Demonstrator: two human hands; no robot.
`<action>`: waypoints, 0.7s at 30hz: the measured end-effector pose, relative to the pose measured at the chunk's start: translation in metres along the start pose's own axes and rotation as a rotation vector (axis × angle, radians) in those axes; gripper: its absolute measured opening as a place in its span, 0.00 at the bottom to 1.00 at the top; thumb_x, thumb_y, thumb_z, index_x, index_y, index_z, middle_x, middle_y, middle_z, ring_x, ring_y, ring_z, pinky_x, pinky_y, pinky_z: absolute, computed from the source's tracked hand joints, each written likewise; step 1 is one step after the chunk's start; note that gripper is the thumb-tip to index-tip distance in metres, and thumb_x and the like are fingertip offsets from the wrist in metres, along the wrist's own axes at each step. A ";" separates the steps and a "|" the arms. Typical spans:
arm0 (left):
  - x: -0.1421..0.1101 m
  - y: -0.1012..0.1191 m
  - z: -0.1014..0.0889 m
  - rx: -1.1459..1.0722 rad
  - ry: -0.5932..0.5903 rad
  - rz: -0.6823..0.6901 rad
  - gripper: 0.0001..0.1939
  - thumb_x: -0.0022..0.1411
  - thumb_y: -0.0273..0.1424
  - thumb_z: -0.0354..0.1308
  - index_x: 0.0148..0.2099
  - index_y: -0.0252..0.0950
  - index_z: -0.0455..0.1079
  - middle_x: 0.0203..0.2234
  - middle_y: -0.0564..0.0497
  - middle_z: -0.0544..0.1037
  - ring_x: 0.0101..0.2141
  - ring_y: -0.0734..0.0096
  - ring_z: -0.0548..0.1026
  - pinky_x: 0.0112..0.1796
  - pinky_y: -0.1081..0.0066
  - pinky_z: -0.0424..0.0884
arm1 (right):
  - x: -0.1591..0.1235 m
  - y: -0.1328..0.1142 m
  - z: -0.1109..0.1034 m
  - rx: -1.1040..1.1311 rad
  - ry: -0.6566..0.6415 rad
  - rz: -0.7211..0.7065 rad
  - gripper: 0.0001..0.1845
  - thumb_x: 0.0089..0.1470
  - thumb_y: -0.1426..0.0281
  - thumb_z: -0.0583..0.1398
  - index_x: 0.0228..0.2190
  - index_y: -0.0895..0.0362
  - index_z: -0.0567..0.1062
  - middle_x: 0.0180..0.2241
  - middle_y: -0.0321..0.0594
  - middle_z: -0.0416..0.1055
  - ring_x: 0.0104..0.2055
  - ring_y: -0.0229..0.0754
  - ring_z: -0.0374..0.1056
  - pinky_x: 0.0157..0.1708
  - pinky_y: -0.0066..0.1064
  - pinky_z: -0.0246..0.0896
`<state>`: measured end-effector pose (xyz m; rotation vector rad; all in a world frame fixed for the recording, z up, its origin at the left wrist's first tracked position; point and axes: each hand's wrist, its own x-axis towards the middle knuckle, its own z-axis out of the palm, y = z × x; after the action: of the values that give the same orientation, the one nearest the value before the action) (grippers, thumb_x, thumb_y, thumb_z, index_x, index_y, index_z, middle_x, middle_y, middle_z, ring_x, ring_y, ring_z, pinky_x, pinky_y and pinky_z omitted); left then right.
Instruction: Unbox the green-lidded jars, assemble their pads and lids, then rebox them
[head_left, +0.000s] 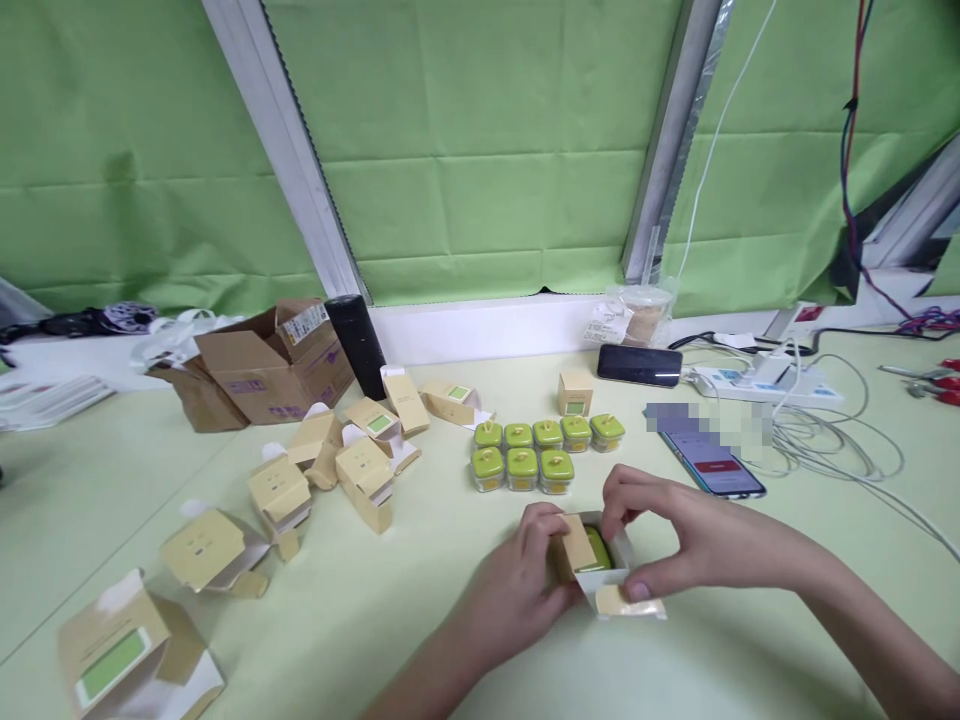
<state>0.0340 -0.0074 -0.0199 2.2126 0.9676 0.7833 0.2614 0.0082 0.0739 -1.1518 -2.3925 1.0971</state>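
Observation:
My left hand [529, 575] is wrapped round the side of a small tan cardboard box [576, 543], which lies tilted with its end open towards the right. Inside the box shows a green-lidded container [596, 550], partly hidden by the walls. My right hand [682, 540] grips the open end, its thumb on a lower flap [619, 600] and its fingers at the far edge. Beyond my hands, several small clear containers with green lids [521, 463] stand in two rows. A closed tan box [575, 394] stands behind them.
Several opened small boxes [281, 490] are strewn across the left of the table. Behind them are a large brown carton [274, 370] and a black cylinder [356, 345]. A lit phone [705, 455], a dark phone [640, 365], a power strip [765, 385] and tangled white cables [817, 440] lie right.

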 end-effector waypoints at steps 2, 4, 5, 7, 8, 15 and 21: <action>0.001 0.001 -0.003 0.049 -0.039 -0.029 0.22 0.56 0.25 0.56 0.52 0.42 0.55 0.52 0.43 0.63 0.51 0.56 0.67 0.45 0.59 0.69 | -0.006 -0.002 0.006 -0.018 0.044 0.039 0.16 0.45 0.59 0.66 0.35 0.49 0.70 0.38 0.35 0.66 0.41 0.44 0.68 0.43 0.36 0.65; 0.001 0.001 -0.004 0.055 -0.052 -0.045 0.23 0.55 0.26 0.57 0.52 0.42 0.57 0.52 0.43 0.62 0.50 0.57 0.68 0.45 0.60 0.69 | -0.009 -0.004 0.013 -0.005 0.068 0.037 0.15 0.46 0.62 0.65 0.35 0.49 0.68 0.40 0.35 0.66 0.44 0.45 0.67 0.45 0.35 0.65; 0.001 0.001 -0.004 0.049 -0.056 -0.046 0.23 0.55 0.26 0.57 0.52 0.42 0.58 0.52 0.44 0.63 0.49 0.57 0.69 0.45 0.60 0.69 | -0.010 -0.004 0.016 0.004 0.073 0.031 0.14 0.47 0.63 0.65 0.35 0.49 0.67 0.41 0.36 0.66 0.46 0.45 0.66 0.46 0.34 0.64; 0.001 0.001 -0.005 0.035 -0.052 -0.043 0.22 0.55 0.27 0.57 0.52 0.42 0.59 0.52 0.44 0.63 0.48 0.58 0.70 0.44 0.61 0.70 | -0.010 -0.004 0.019 0.023 0.073 0.016 0.15 0.47 0.66 0.64 0.37 0.49 0.66 0.41 0.36 0.67 0.48 0.45 0.65 0.48 0.35 0.63; 0.001 0.002 -0.005 0.029 -0.045 -0.041 0.22 0.55 0.28 0.57 0.52 0.41 0.59 0.52 0.44 0.64 0.47 0.59 0.70 0.44 0.61 0.70 | -0.009 -0.003 0.020 0.038 0.066 0.002 0.15 0.48 0.66 0.64 0.37 0.50 0.66 0.41 0.36 0.68 0.48 0.45 0.65 0.48 0.35 0.62; 0.000 0.003 -0.003 -0.092 -0.021 -0.092 0.24 0.56 0.32 0.59 0.52 0.41 0.53 0.50 0.44 0.67 0.48 0.58 0.70 0.45 0.60 0.69 | 0.005 0.003 0.022 0.096 0.175 -0.134 0.09 0.60 0.63 0.53 0.35 0.52 0.71 0.38 0.40 0.69 0.41 0.42 0.67 0.42 0.34 0.64; -0.003 0.000 0.003 -0.174 0.037 -0.149 0.32 0.55 0.31 0.61 0.55 0.40 0.45 0.51 0.41 0.67 0.49 0.59 0.70 0.46 0.58 0.68 | 0.034 0.022 0.037 0.254 0.353 0.034 0.17 0.57 0.55 0.55 0.31 0.56 0.73 0.31 0.39 0.73 0.34 0.42 0.68 0.32 0.31 0.64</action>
<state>0.0344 -0.0100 -0.0224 1.9599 1.0288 0.8100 0.2319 0.0236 0.0303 -1.1867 -1.9135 1.0684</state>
